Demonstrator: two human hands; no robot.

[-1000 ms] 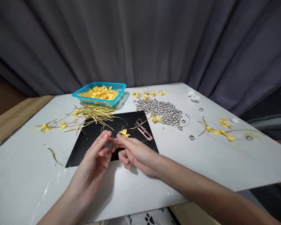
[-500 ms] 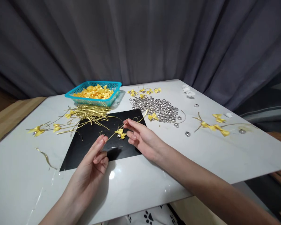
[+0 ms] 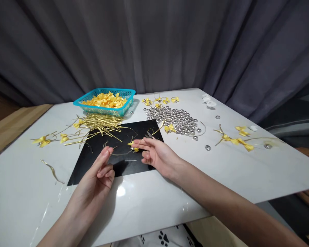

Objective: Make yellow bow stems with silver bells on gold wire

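Observation:
My left hand (image 3: 99, 171) is closed in a pinch on one end of a thin gold cord (image 3: 119, 154). The cord sags to a small yellow ribbon bow (image 3: 136, 149) at the fingertips of my right hand (image 3: 156, 152). Those fingers are pinched together at the bow and cover part of it. Both hands are above a black mat (image 3: 84, 168), on which a needle (image 3: 130, 160) lies below the bow. A dark pointed tool (image 3: 149, 135), partly hidden, lies behind my right fingers.
A blue basket (image 3: 123, 111) of yellow bows stands at the back left, with cut gold cords (image 3: 103, 123) before it. Silver heart-shaped beads (image 3: 181, 120) lie piled right of the mat. Bows on cords (image 3: 237, 140) lie far right, and others (image 3: 42, 141) left.
My right fingers have come lower and left onto the bow, covering part of it. My left hand has shifted slightly left, and the cord has gone from straight to sagging.

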